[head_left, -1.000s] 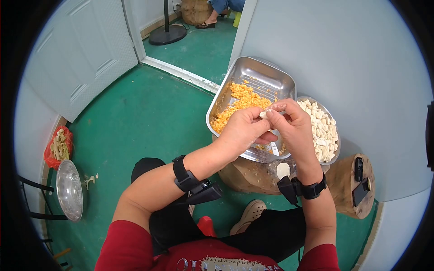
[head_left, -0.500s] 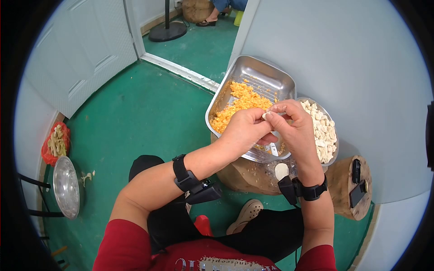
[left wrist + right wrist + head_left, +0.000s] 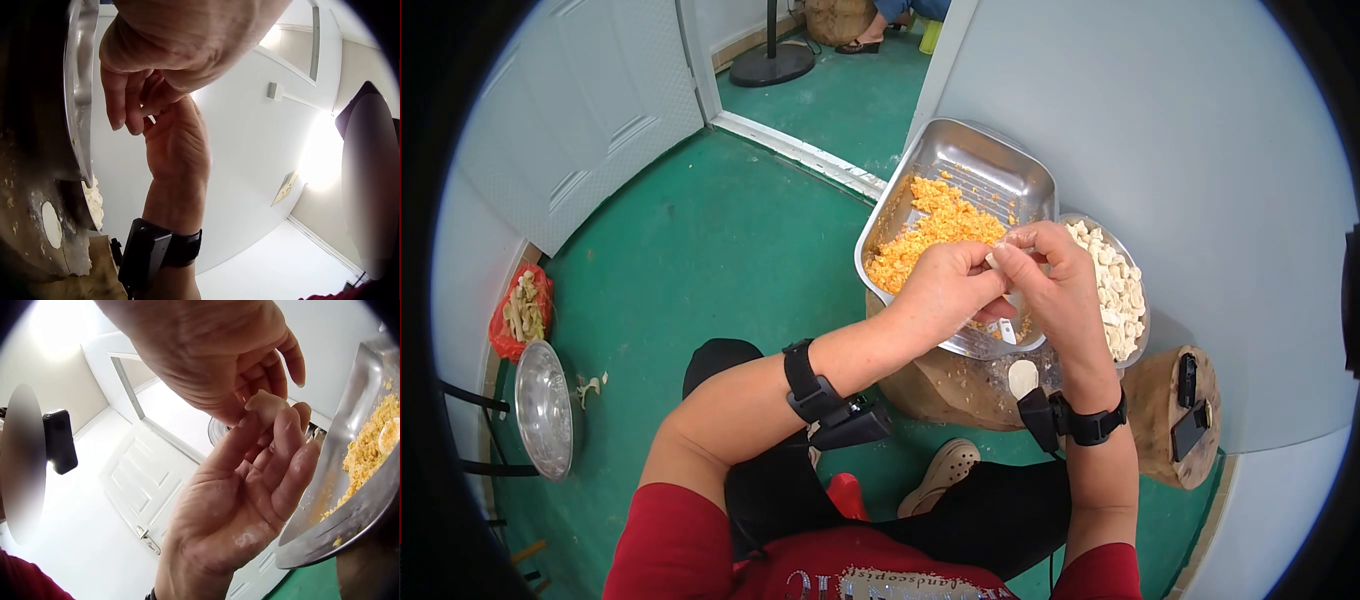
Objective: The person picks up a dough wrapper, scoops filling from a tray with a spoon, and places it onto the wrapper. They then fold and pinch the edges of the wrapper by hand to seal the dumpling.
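Observation:
Both hands meet over the near side of a steel tray [image 3: 1032, 180] of crumbly orange-yellow filling [image 3: 945, 222]. Between them is a small pale dumpling [image 3: 267, 407], its dough folded over. My left hand [image 3: 945, 292] supports it, thumb and fingertips pinching one side, as the right wrist view shows. From the other side, the thumb and index finger of my right hand [image 3: 1055, 278] pinch the dough edge. In the left wrist view the fingers hide most of the dumpling. A flat round wrapper [image 3: 1023, 378] lies on the wooden stump [image 3: 935, 390] below my right wrist.
Right of the tray, a round bowl [image 3: 1146, 325] holds many finished dumplings. A smaller stump [image 3: 1145, 440] carries a phone [image 3: 1191, 432] and a black device [image 3: 1188, 380]. A white handle [image 3: 1006, 330] sticks up in the tray. On the left floor are a metal basin [image 3: 543, 410] and a red bag [image 3: 505, 340].
The hands stay together at the same spot, with small finger movements along the dumpling's edge. Less of the dumpling shows between the fingers now. The head view has shifted slightly.

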`<state>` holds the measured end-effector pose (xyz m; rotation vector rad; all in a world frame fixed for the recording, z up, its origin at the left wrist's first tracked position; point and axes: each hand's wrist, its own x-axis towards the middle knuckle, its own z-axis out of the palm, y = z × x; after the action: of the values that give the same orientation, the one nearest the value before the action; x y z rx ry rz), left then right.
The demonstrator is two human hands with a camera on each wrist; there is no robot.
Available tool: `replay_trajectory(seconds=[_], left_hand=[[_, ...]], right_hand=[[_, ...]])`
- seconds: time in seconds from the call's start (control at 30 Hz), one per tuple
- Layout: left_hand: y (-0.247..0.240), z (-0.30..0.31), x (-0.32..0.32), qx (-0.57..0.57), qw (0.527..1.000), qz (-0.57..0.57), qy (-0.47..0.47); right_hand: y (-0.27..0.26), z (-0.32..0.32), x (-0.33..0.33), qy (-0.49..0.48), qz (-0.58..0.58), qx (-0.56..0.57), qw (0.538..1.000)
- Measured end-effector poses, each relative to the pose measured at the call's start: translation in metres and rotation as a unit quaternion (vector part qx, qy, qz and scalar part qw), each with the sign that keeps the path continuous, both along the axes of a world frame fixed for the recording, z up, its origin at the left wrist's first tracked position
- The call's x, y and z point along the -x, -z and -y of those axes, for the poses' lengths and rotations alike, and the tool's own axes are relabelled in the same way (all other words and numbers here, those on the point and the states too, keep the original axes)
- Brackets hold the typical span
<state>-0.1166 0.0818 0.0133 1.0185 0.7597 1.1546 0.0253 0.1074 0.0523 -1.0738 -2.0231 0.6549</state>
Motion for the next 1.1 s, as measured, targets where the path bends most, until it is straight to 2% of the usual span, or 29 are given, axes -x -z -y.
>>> replay_trajectory(seconds=[0.07,0.23,0.43,0.57,0.63,0.77,0.87,0.93,0.97,1.03,1.1], left_hand=[[-0.003,0.001,0.001,-0.005,1.000,-0.023,-0.006],[-0.002,0.004,-0.001,0.012,0.997,-0.074,0.001],[-0.003,0.004,-0.002,0.024,0.996,-0.089,0.014],[0.000,0.002,-0.003,0.022,0.997,-0.075,0.026],[-0.003,0.003,-0.004,0.023,0.998,-0.062,0.013],[-0.005,0.002,-0.002,0.018,0.999,-0.044,0.001],[-0.003,0.002,-0.001,0.024,0.998,-0.060,0.008],[0.002,0.003,-0.004,0.032,0.998,-0.049,0.012],[0.004,0.003,-0.006,0.039,0.998,-0.038,0.016],[0.007,0.002,-0.007,0.038,0.998,-0.048,0.024],[0.007,0.002,-0.007,0.037,0.997,-0.059,0.032]], right_hand=[[-0.004,0.002,0.001,-0.005,0.001,-0.004,1.000],[-0.007,0.004,0.003,0.029,0.095,-0.081,0.992],[-0.008,0.006,0.004,0.034,0.107,-0.142,0.984],[-0.009,0.007,0.004,0.041,0.090,-0.103,0.990],[-0.005,0.004,0.001,0.046,0.041,-0.029,0.998],[-0.006,0.004,-0.001,0.016,0.032,-0.035,0.999],[-0.013,0.009,0.003,0.029,0.067,-0.073,0.995],[-0.017,0.012,0.004,0.049,0.166,-0.133,0.976],[-0.017,0.012,0.005,0.049,0.166,-0.132,0.976],[-0.015,0.013,0.004,0.042,0.228,-0.214,0.949],[-0.019,0.015,0.003,0.041,0.261,-0.211,0.941]])
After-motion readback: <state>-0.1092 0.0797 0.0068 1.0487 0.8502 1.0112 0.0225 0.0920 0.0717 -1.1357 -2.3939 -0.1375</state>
